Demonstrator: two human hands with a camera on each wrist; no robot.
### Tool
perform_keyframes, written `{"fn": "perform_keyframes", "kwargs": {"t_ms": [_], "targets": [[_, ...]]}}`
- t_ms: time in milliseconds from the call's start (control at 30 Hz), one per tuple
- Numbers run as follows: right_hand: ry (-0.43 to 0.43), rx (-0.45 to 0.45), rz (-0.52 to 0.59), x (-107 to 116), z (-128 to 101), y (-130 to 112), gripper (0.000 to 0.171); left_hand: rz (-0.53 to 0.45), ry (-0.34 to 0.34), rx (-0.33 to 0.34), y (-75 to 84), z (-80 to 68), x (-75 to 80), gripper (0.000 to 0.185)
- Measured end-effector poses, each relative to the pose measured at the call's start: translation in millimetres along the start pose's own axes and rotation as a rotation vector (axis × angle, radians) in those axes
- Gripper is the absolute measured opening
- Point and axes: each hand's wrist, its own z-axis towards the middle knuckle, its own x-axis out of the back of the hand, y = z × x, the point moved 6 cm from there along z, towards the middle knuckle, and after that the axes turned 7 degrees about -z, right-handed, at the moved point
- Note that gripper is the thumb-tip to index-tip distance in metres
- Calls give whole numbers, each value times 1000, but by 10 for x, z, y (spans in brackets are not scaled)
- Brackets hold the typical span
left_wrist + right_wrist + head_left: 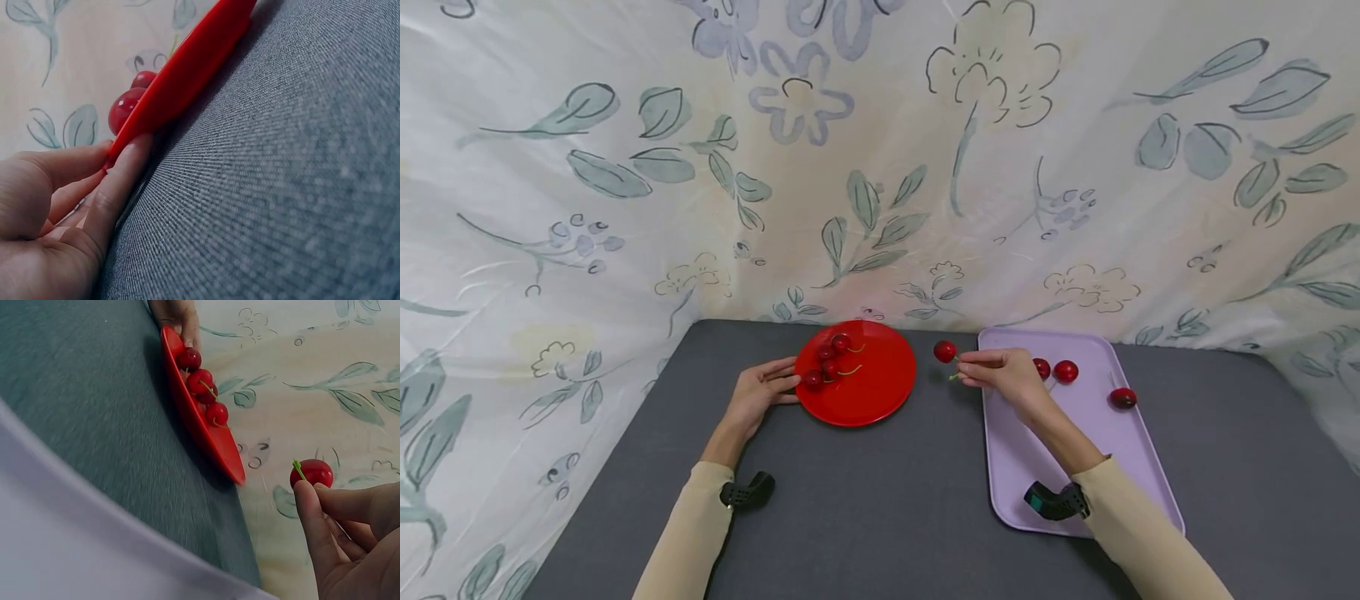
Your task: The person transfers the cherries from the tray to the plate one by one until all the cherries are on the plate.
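Note:
A red plate point(880, 379) lies on the dark grey cloth, with several red cherries point(826, 353) grouped on its left side. My left hand point(756, 400) pinches the plate's left rim, its thumb at the edge and a finger low against the side in the left wrist view point(56, 212). Between plate and tray, my right hand point(1006, 375) holds a single cherry point(945, 352) up in the air. In the right wrist view, thumb and finger pinch this cherry point(314, 474) at its green stem.
On the right stands a lilac tray point(1075, 433) with three cherries visible near its far end, one point(1065, 372) partly beside the right hand and one point(1123, 398) at the right rim. The right forearm reaches across the tray. A floral curtain point(880, 167) hangs behind the table.

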Motion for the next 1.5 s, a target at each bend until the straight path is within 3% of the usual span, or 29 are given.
{"fn": "perform_keyframes", "kwargs": {"t_ms": [300, 600, 1100, 1400, 1500], "targets": [[24, 44, -7, -265, 205, 1, 30, -10, -28, -32, 4, 18, -14, 51], [-50, 46, -44, -592, 404, -99, 28, -1, -9, -21, 8, -1, 33, 48], [-170, -88, 78, -1055, 742, -38, 29, -57, -32, 0, 4, 27, 10, 49], [-162, -111, 25, -1260, 875, 11, 24, -21, -21, -18, 11, 26, 3, 49], [-152, -101, -39, -1335, 884, -10, 22, -20, -22, -23, 9, 23, 3, 49]]}}
